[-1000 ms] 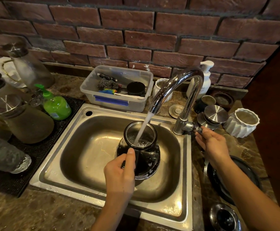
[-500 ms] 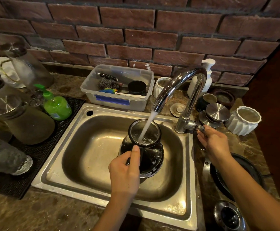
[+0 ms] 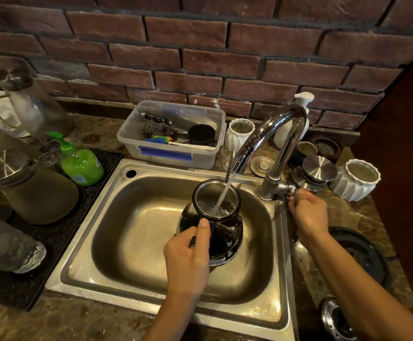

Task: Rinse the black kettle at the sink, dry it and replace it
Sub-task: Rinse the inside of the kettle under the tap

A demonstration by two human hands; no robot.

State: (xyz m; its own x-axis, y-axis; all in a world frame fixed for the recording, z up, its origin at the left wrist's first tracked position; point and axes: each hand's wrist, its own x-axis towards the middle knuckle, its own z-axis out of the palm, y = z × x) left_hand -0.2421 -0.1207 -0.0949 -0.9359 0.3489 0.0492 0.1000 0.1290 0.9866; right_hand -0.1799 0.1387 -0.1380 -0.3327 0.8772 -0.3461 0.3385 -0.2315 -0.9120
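Observation:
The black kettle [image 3: 221,226] is held upright over the steel sink [image 3: 136,232], lid off, its round mouth under the chrome tap [image 3: 272,134]. A stream of water falls from the spout into the kettle, which holds some water. My left hand [image 3: 188,259] grips the kettle's handle on the near side, thumb pointing up along it. My right hand [image 3: 307,211] is closed on the tap's lever at the base of the tap, right of the sink.
A clear plastic tub [image 3: 173,136] with scourers and a black cup stands behind the sink. A green soap bottle [image 3: 81,163] and glass jugs [image 3: 28,190] sit on a black mat at left. White ribbed pots [image 3: 355,179], steel lids [image 3: 317,168] and a black round base [image 3: 363,254] lie at right.
The water keeps running and the level in the kettle has risen a little. Both hands keep their grips; the kettle stays under the spout.

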